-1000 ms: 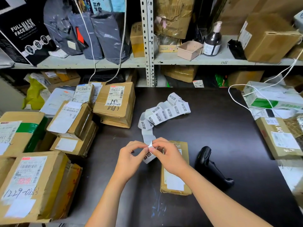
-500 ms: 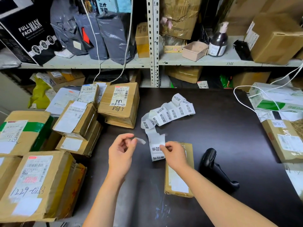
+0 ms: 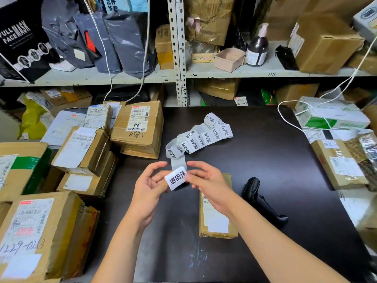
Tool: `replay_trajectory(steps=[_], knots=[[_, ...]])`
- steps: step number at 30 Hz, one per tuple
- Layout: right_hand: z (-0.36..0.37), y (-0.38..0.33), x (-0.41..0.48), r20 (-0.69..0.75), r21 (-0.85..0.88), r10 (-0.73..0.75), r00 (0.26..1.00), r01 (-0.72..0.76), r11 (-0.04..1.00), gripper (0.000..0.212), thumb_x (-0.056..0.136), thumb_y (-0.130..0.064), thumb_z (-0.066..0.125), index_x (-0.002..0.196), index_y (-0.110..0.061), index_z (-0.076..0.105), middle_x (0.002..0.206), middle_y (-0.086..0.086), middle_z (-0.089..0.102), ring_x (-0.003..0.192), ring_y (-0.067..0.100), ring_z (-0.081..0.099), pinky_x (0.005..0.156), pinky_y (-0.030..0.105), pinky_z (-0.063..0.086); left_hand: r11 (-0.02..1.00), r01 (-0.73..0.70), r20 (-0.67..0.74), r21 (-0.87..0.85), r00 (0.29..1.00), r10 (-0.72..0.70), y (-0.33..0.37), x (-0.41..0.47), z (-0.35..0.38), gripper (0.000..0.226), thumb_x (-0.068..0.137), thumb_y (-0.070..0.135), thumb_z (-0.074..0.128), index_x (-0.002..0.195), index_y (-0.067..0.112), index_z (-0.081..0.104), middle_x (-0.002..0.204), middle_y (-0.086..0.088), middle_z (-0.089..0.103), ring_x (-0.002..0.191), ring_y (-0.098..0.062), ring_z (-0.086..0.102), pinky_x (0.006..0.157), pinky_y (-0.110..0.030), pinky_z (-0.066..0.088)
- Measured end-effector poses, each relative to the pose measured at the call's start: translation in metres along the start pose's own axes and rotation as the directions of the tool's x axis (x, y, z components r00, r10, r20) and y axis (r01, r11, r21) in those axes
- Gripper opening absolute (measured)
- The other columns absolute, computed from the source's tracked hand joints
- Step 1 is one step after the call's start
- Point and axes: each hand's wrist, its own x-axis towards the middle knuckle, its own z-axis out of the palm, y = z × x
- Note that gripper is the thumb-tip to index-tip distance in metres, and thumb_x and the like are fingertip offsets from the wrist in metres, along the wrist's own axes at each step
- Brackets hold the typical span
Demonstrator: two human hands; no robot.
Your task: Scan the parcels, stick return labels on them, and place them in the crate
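Closest to the person, on the near left, sits a stack of parcels (image 3: 36, 227) with white papers stuck on top. In the middle, just above the dark desk (image 3: 275, 156), two hands meet. The left hand (image 3: 150, 187) and the right hand (image 3: 206, 184) both pinch one white return label (image 3: 177, 180) with black words on it. The fingers (image 3: 195, 166) of each hand curl onto its edges. It is hard to tell if the label is all the way off its backing.

Just under the right hand, a small parcel (image 3: 217, 221) lies flat on the desk. It looks like the one that gets this label. A black scanner (image 3: 259, 199) lies just to its right and no hand touches it, so this parcel has likely been scanned.

Farther back, the label strip (image 3: 202, 135) curls across the desk with many labels on it. Far behind is a shelf (image 3: 224, 71) full of boxes and bags.

The label is not stuck on yet. No crate shows, and many parcels wait, so most of the job looks left to do.
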Motion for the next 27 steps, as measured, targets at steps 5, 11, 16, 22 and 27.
replay_trajectory(steps=[5, 11, 16, 22, 27], knots=[[-0.020, -0.003, -0.013, -0.178, -0.032, -0.067, 0.982, 0.062, 0.998, 0.022, 0.088, -0.004, 0.077, 0.108, -0.013, 0.070, 0.095, 0.004, 0.079, 0.079, 0.014, 0.071, 0.064, 0.018, 0.049, 0.984, 0.122, -0.061, -0.126, 0.990, -0.130, -0.004, 0.008, 0.020, 0.037, 0.083, 0.009, 0.075, 0.118, 0.017, 0.068, 0.106, -0.025, 0.074, 0.079, -0.024, 0.068, 0.061, -0.028, 0.043], [-0.055, -0.001, -0.024, -0.333, -0.195, -0.136, 0.933, 0.073, 0.978, 0.016, 0.086, -0.007, 0.080, 0.098, -0.015, 0.073, 0.093, 0.001, 0.078, 0.084, 0.014, 0.075, 0.071, 0.021, 0.059, 0.966, 0.005, -0.122, 0.260, 0.992, 0.028, -0.028, 0.025, 0.060, 0.013, 0.085, 0.000, 0.078, 0.094, 0.008, 0.073, 0.076, -0.013, 0.075, 0.069, -0.017, 0.070, 0.065, -0.034, 0.059], [-0.072, 0.008, -0.020, -0.435, -0.358, -0.199, 0.878, 0.035, 0.933, 0.018, 0.087, -0.006, 0.078, 0.087, -0.024, 0.075, 0.082, -0.010, 0.077, 0.081, 0.003, 0.073, 0.070, 0.014, 0.056, 0.813, -0.114, -0.022, 0.571, 0.988, 0.154, -0.050, 0.044, 0.081, 0.020, 0.086, 0.003, 0.074, 0.082, 0.023, 0.076, 0.078, 0.012, 0.075, 0.069, -0.001, 0.066, 0.065, -0.013, 0.049], [-0.075, 0.026, -0.003, -0.501, -0.591, -0.215, 0.838, -0.150, 0.793, 0.014, 0.089, -0.009, 0.075, 0.101, -0.014, 0.081, 0.098, 0.000, 0.078, 0.090, 0.015, 0.073, 0.087, 0.034, 0.060, 0.671, -0.123, 0.034, 0.731, 0.989, 0.145, -0.078, 0.053, 0.086, 0.020, 0.089, 0.007, 0.070, 0.084, 0.026, 0.073, 0.089, 0.008, 0.070, 0.079, -0.003, 0.064, 0.072, -0.016, 0.050], [-0.067, 0.034, 0.006, -0.483, -0.678, -0.219, 0.848, -0.203, 0.707, 0.016, 0.090, -0.008, 0.073, 0.101, -0.014, 0.082, 0.098, 0.001, 0.079, 0.088, 0.016, 0.073, 0.081, 0.027, 0.058, 0.619, -0.140, 0.043, 0.773, 0.985, 0.169, -0.090, 0.059, 0.079, 0.012, 0.091, 0.004, 0.069, 0.090, 0.015, 0.075, 0.088, 0.002, 0.066, 0.082, -0.010, 0.062, 0.076, -0.026, 0.050]])
